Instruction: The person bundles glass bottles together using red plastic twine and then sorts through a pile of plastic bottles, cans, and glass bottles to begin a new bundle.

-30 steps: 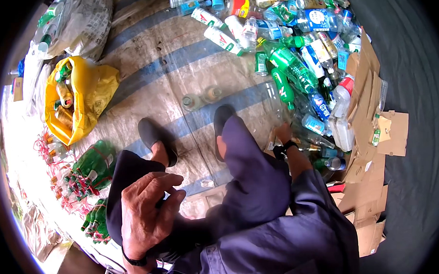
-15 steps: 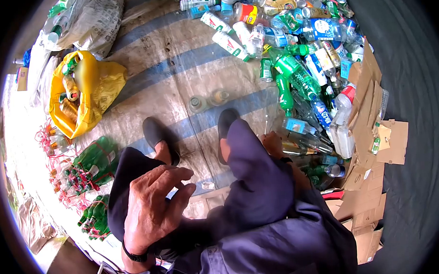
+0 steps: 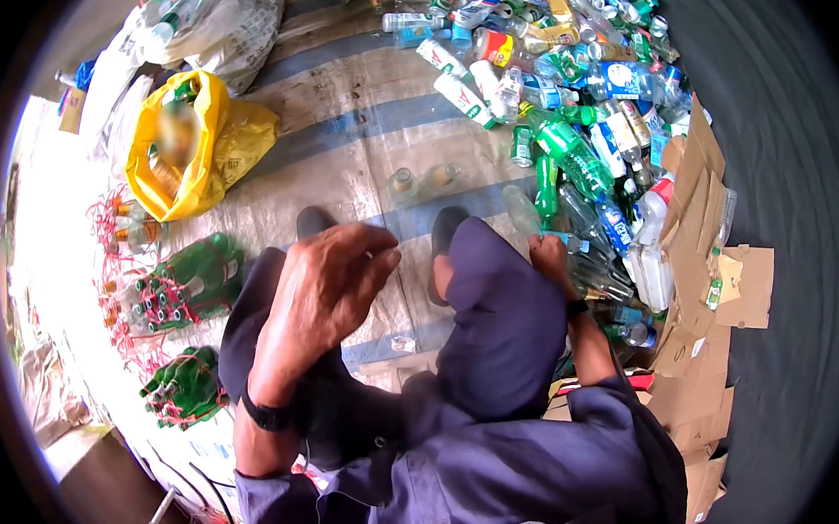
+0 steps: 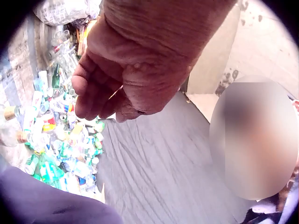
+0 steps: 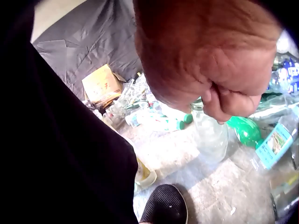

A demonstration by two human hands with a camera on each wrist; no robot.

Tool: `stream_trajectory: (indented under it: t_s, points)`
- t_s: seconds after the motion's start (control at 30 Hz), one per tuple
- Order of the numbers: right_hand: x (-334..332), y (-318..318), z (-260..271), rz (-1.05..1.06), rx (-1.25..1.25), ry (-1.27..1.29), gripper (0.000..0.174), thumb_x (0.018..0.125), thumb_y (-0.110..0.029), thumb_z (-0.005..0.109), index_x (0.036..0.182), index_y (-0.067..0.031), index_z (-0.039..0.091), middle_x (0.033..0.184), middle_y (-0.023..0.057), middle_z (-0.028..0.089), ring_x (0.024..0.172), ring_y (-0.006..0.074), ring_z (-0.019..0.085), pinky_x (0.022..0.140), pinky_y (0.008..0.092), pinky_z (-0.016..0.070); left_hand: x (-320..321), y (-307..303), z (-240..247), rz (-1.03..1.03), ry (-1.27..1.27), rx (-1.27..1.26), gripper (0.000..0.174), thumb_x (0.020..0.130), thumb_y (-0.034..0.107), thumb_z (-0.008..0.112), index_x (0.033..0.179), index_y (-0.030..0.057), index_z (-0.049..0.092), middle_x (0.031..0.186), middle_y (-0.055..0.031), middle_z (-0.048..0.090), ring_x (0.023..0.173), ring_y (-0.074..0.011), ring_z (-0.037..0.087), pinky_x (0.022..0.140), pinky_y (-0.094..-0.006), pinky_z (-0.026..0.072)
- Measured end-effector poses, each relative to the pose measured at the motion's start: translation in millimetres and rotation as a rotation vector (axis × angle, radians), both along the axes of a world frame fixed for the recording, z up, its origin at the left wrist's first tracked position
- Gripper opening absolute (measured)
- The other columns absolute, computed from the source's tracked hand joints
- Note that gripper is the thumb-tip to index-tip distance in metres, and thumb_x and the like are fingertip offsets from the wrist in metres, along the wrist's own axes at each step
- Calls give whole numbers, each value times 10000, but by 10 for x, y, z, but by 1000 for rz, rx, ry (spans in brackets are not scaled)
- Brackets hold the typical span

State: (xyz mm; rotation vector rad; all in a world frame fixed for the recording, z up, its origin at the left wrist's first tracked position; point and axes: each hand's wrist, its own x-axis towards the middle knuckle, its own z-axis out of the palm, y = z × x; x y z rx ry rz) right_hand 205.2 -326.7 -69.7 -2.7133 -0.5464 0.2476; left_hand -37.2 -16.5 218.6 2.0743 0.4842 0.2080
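My right hand [image 3: 552, 259] grips a clear glass bottle [image 5: 210, 140] by its neck, beside the right knee. In the right wrist view the fingers curl round the neck and the body hangs below them. Over the left knee hovers my left hand [image 3: 336, 280], fingers loosely bent, nothing in them; its palm side shows in the left wrist view. Ahead of the shoes stand two clear glass bottles, a nearer one [image 3: 402, 183] and another [image 3: 444, 175] on its right.
A large heap of plastic bottles and cans [image 3: 564, 139] spreads at the right, bordered by cardboard [image 3: 690, 241]. At the left stand a yellow bag [image 3: 213, 140] of cans and tied bundles of green bottles [image 3: 195, 272]. A black shoe [image 5: 166, 205] is near the held bottle.
The left hand has moved forward and now overlaps the left shoe. The right hand has shifted with the clear bottle, which is more tilted in the head view. The head view has turned slightly.
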Motion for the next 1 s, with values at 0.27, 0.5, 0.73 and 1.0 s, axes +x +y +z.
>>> stream_trajectory:
  t_s: [0.27, 0.5, 0.73, 1.0]
  points:
    - [39, 349, 516, 254, 57, 63, 412, 841, -307, 588, 804, 99, 645, 797, 325, 623, 803, 494, 620, 732, 505, 511, -28, 71, -79, 96, 52, -96, 151, 877, 154, 651, 911, 11, 686, 770, -202, 666, 726, -359, 674, 654, -403, 516]
    - [-168, 1020, 1198, 591, 112, 220, 413, 801, -323, 661, 895, 80, 661, 784, 310, 628, 798, 451, 649, 720, 467, 516, 94, -9, -877, -159, 123, 61, 247, 887, 207, 639, 1001, -5, 694, 794, -173, 701, 702, -274, 696, 663, -381, 540]
    - [-307, 1544, 1047, 761, 143, 330, 356, 734, -278, 697, 779, 71, 647, 723, 298, 614, 721, 435, 651, 669, 470, 516, 306, -226, -1868, -148, 241, 151, 335, 837, 224, 662, 1092, 6, 651, 1037, -217, 689, 975, -390, 662, 842, -437, 524]
    - [-360, 1656, 642, 829, 118, 398, 320, 718, -257, 720, 758, 55, 656, 778, 296, 631, 794, 444, 655, 696, 478, 517, 436, -415, -2498, -54, 160, -91, 417, 843, 147, 633, 1235, 26, 560, 1068, -261, 664, 1019, -419, 640, 867, -458, 512]
